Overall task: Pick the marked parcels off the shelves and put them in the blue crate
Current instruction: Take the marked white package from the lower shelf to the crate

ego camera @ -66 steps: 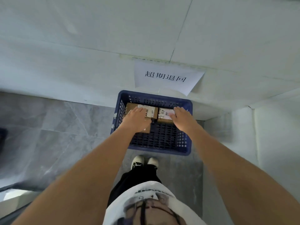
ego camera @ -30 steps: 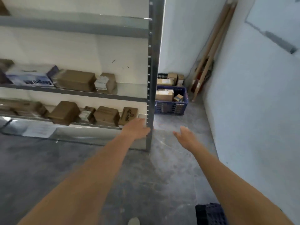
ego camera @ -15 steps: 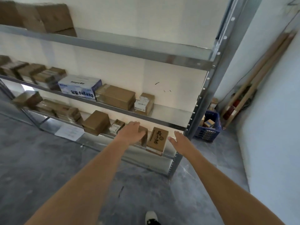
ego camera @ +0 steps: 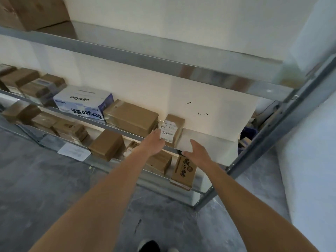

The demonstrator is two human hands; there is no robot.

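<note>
Both arms reach toward the metal shelves. The right hand hangs open, fingers spread and holding nothing, above a printed brown box on the lower shelf. The left hand is open too, fingertips at the white label of a small upright parcel; whether they touch it is unclear. Beyond the right hand, the blue crate shows behind the shelf post.
</note>
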